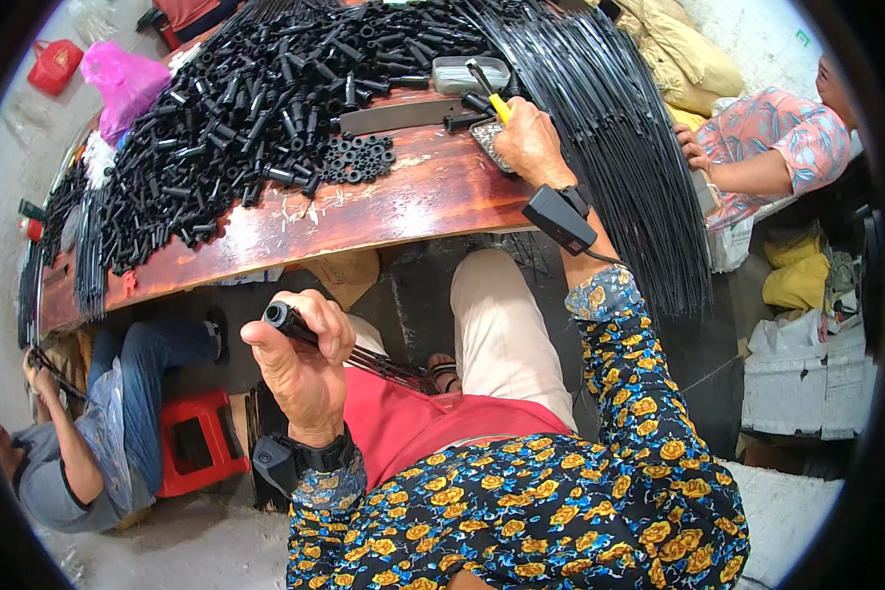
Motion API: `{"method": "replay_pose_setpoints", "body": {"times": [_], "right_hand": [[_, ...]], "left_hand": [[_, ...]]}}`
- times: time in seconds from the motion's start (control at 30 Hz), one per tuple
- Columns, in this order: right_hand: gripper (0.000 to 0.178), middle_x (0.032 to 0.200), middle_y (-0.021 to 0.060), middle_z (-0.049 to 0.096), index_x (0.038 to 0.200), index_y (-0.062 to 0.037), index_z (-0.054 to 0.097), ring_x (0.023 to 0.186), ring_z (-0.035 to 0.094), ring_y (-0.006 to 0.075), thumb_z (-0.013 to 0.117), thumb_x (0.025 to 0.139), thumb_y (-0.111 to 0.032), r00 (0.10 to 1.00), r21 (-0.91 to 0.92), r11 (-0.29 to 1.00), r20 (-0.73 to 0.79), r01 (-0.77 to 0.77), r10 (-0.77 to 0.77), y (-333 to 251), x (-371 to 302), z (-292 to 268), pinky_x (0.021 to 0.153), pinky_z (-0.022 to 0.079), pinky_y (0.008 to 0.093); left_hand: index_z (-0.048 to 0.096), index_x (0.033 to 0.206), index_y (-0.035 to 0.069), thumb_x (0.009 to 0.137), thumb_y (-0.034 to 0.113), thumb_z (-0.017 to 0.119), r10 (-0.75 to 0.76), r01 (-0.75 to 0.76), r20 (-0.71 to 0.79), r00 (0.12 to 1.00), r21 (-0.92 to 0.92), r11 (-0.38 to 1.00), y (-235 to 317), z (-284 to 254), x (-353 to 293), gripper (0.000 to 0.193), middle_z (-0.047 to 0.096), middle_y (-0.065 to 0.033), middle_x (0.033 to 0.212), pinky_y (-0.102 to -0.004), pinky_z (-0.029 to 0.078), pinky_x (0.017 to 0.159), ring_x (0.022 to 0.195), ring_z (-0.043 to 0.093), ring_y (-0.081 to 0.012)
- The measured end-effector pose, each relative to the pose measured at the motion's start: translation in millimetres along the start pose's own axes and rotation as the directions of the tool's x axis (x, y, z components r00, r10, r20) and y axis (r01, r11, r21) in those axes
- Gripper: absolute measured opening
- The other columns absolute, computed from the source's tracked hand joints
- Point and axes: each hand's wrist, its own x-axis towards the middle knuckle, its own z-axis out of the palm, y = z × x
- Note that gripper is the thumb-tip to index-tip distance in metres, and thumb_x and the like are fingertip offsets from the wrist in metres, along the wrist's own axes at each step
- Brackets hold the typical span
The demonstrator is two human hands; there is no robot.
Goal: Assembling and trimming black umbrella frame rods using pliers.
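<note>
My left hand (pixel 310 359) is wrapped round a black tubular handle (pixel 278 315) over my lap, its round hollow end pointing up. Thin dark rods (pixel 393 369) run from behind that hand toward my right knee. At the table, my right hand (pixel 533 146) grips a yellow-handled screwdriver (pixel 501 106), its metal shaft slanting up and away to the left. Just below those fingers sits a small tray of tiny pale parts (pixel 486 136), partly covered by the hand. Both wrists carry black strapped devices.
Loose black tubular handles (pixel 256 118) cover much of the wooden table (pixel 413 187). Black rings (pixel 359 159), a flat metal bar (pixel 398 116) and a clear plastic box (pixel 467 75) lie closer. Long rods (pixel 610 128) overhang the right edge. People sit left and right; a red stool (pixel 197 447) stands left.
</note>
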Motion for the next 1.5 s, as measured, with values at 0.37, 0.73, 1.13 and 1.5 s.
{"method": "replay_pose_setpoints", "body": {"times": [0.37, 0.73, 1.13, 1.5], "right_hand": [[0.014, 0.088, 0.0275, 0.064, 0.087, 0.0042, 0.060, 0.084, 0.062, 0.0449, 0.057, 0.080, -0.007, 0.991, -0.160, 0.986, 0.126, 0.054, -0.034, 12.2, 9.6, 9.0, 0.073, 0.048, 0.0524], [0.023, 0.092, 0.0312, 0.064, 0.093, 0.0064, 0.067, 0.087, 0.064, 0.0456, 0.060, 0.076, -0.007, 0.995, -0.012, 1.000, 0.096, -0.016, 0.017, 24.8, 17.7, -5.2, 0.077, 0.051, 0.0498], [0.030, 0.085, 0.0062, 0.064, 0.103, 0.0024, 0.061, 0.072, 0.063, 0.0137, 0.073, 0.077, -0.005, 0.947, 0.965, 0.065, 0.263, -0.255, -0.187, -21.2, -74.4, -58.1, 0.061, 0.055, 0.0254], [0.028, 0.085, 0.0059, 0.062, 0.103, 0.0007, 0.059, 0.074, 0.061, 0.0122, 0.070, 0.077, 0.000, 0.863, 0.950, 0.067, 0.305, -0.305, -0.402, -98.2, -158.4, -79.6, 0.064, 0.052, 0.0262]], "left_hand": [[0.052, 0.075, 0.005, 0.090, 0.063, 0.042, -0.045, 0.049, -0.029, 0.999, 0.120, 0.992, -12.8, 8.6, 2.9, 0.060, 0.040, -0.0004, 0.058, -0.0257, 0.025, 0.045, 0.048, 0.033, -0.0108], [0.052, 0.077, 0.005, 0.090, 0.063, 0.042, -0.072, 0.075, -0.023, 0.997, 0.137, 0.988, -20.4, 14.5, 4.2, 0.060, 0.042, -0.0005, 0.057, -0.0255, 0.027, 0.045, 0.048, 0.036, -0.0109], [0.056, 0.085, 0.000, 0.092, 0.060, 0.045, -0.078, 0.078, -0.007, 0.997, 0.109, 0.991, -24.0, 26.4, -6.5, 0.061, 0.049, -0.0039, 0.059, -0.0242, 0.032, 0.046, 0.049, 0.041, -0.0102], [0.060, 0.108, -0.005, 0.097, 0.054, 0.040, -0.035, 0.038, -0.058, 0.998, 0.055, 0.998, -19.4, 43.3, -20.0, 0.063, 0.048, -0.0014, 0.057, -0.0221, 0.029, 0.045, 0.046, 0.038, -0.0076]]}}
